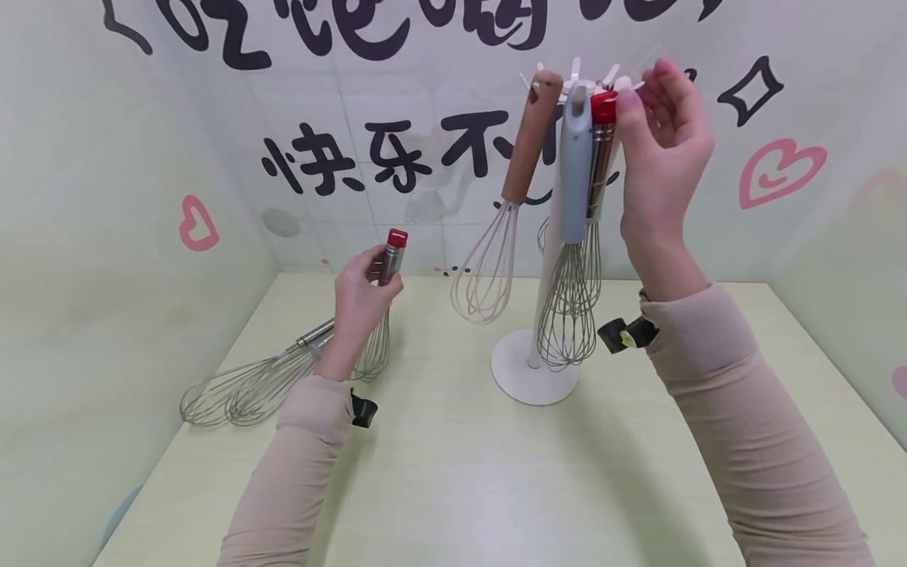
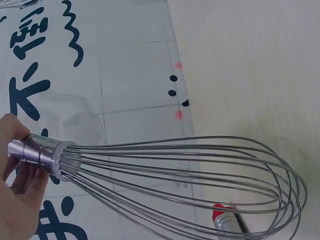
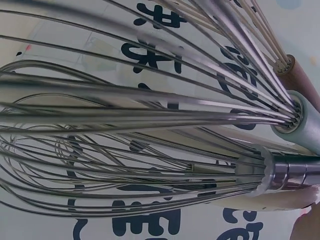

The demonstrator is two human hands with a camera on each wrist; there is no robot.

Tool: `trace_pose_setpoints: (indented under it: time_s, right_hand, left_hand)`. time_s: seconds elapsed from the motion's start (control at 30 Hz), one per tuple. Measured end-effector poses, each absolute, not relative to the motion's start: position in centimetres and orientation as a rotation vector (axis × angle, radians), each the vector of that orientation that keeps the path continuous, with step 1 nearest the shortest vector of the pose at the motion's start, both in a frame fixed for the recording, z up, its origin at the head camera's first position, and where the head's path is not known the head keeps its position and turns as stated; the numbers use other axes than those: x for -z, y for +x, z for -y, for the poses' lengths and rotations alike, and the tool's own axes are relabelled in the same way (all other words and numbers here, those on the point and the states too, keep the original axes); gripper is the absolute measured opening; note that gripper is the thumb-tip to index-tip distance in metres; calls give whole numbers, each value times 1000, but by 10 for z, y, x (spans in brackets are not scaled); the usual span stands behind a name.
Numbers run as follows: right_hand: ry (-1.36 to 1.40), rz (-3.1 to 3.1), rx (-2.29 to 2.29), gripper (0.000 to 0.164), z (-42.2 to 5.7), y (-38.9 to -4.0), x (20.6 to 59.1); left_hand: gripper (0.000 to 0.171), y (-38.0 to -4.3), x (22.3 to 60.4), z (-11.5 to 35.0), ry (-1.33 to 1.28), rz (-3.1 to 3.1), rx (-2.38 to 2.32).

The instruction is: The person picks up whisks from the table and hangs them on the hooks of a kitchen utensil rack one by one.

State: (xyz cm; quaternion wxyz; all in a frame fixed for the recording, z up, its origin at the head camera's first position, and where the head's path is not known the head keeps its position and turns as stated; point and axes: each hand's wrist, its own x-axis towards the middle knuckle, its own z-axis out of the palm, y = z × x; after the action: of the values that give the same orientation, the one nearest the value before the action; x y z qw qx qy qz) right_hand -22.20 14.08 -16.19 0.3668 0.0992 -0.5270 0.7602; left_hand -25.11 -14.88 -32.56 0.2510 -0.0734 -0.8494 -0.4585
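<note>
Red-tipped whisk in left hand, white stand to its right

Left thumb and curled fingers grip the handle; red end above the fingers, wires below, long axis near upright; left hand nearer it, stand well apart; right hand at stand's top right, fingers bent beside hung red-capped whisk, can't tell if they hold anything; blue-handled whisk and brown-handled whisk hang left of that; loose whisks lie on table, left of left hand.
</note>
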Motion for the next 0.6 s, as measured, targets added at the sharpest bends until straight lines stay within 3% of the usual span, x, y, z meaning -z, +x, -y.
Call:
trace_pose_setpoints:
  time_s: [0.37,0.6]
  right_hand:
    - [314,1297,-1877,33,-126,-214,165]
    - [295,1295,-1862,34,-115,-215,166]
  left_hand:
    - [46,-250,326,149,-176,2304,1301]
    - [47,-250,324,150,-166,2309,1303]
